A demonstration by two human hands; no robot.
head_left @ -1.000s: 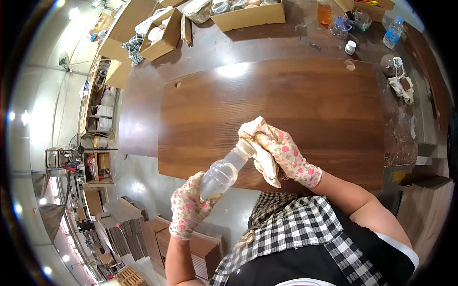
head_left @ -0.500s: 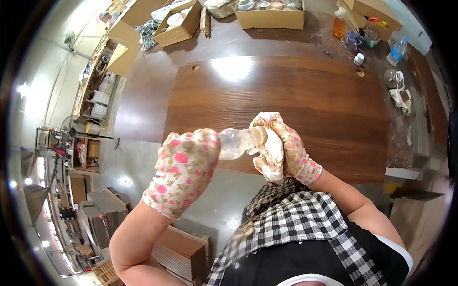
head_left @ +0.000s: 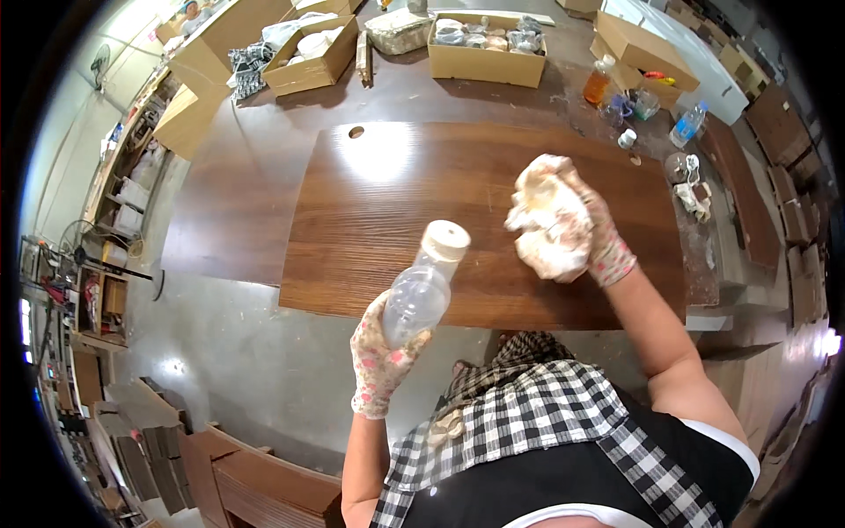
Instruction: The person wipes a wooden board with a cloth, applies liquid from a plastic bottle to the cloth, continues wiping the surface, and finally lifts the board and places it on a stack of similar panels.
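Note:
My left hand (head_left: 380, 352), in a flowered glove, grips a clear plastic bottle (head_left: 421, 286) with a pale cap, held tilted above the near edge of a dark wooden board (head_left: 396, 202). To the right, my right hand (head_left: 603, 242), also gloved, is closed on a crumpled white cloth (head_left: 550, 231) that sits over the right part of the board. The bottle and the cloth are apart.
Open cardboard boxes (head_left: 486, 53) with small items stand along the far side of the workbench. An orange bottle (head_left: 598, 84), cups and a clear water bottle (head_left: 688, 125) stand at the far right. Stacked wooden panels (head_left: 229, 475) lie below left.
The bottle and cloth were pressed together; now they have separated. My left hand has drawn the bottle down and left, and my right hand has carried the cloth right over the board.

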